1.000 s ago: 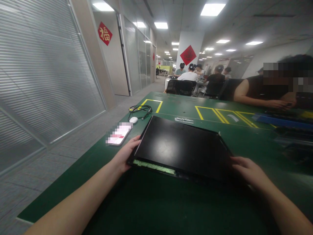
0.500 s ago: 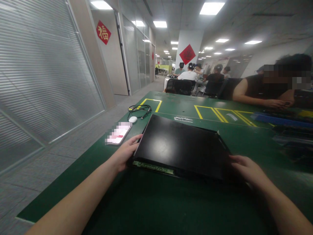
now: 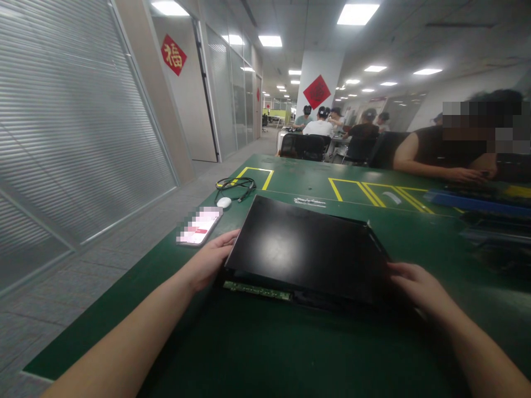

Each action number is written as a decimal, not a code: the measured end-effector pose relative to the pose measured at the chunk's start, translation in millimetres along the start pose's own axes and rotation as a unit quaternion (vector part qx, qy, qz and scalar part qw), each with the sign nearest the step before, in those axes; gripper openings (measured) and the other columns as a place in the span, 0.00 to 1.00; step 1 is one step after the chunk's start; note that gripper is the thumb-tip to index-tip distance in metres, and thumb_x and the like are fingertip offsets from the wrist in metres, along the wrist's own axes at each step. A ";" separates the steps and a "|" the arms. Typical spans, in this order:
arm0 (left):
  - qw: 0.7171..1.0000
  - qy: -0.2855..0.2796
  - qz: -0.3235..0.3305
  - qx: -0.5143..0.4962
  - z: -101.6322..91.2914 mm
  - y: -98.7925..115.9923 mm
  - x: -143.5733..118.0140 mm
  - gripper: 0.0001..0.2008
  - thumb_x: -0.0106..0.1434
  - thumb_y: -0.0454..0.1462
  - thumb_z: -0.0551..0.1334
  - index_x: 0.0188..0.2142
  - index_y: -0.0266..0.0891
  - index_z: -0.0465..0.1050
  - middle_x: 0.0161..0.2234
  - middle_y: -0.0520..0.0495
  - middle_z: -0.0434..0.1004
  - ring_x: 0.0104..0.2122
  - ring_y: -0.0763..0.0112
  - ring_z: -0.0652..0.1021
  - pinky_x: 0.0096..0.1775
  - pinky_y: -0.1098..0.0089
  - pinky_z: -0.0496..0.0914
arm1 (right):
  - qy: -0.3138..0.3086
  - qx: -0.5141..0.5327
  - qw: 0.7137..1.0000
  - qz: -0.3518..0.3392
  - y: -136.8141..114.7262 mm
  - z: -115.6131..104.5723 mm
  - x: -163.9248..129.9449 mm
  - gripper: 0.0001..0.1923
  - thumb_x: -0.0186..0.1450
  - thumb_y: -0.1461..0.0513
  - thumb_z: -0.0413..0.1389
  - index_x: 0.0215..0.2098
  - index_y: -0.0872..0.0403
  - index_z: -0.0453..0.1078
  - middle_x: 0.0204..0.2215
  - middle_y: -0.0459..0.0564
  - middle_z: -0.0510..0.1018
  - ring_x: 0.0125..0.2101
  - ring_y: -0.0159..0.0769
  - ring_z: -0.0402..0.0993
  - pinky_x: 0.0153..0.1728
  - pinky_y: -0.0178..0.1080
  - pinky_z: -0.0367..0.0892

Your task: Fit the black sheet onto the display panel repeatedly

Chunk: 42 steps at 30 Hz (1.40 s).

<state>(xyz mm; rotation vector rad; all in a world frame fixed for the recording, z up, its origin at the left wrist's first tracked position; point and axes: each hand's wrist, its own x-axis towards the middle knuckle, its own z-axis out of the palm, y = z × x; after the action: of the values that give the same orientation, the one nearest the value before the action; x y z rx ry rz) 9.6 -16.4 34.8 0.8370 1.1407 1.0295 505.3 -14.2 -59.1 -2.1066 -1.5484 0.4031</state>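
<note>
A flat black glossy panel [image 3: 305,249], which looks like a display panel, is between my two hands over the green table. Under its near edge, a green circuit board strip [image 3: 257,289] shows across a dark gap. My left hand [image 3: 213,257] grips the panel's left edge, fingers bent around the side. At the right edge, my right hand [image 3: 415,284] holds the panel with thumb on top; its other fingers are mostly hidden. What lies beneath the panel is dark and hard to make out.
Left of the panel lie a phone [image 3: 201,225], a white mouse [image 3: 224,203] and a coiled black cable [image 3: 236,187]. Small white strips [image 3: 310,202] rest behind it. Yellow tape marks the green table [image 3: 282,177]. A blue tray [image 3: 477,200] and a seated person [image 3: 440,149] are at right.
The panel's near edge has lifted slightly away from the circuit board strip, and the dark gap between them is wider. Both hands keep their places at the sides.
</note>
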 end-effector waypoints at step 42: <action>0.981 -0.145 0.121 -0.038 0.4 -1.9 -5.8 0.31 0.57 0.37 0.67 0.61 0.40 0.68 0.55 0.41 0.77 0.53 0.47 0.75 0.51 0.60 0.70 | -0.039 0.059 0.997 0.018 -9.0 -3.2 -4.6 0.22 0.53 0.55 0.56 0.44 0.52 0.79 0.38 0.56 0.82 0.39 0.48 0.79 0.40 0.43 0.71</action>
<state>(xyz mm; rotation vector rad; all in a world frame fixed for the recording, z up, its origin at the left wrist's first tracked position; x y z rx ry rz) 9.9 -22.5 34.9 1.0450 0.7618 1.1005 498.2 -17.2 -51.7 -2.0527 -1.4936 0.5806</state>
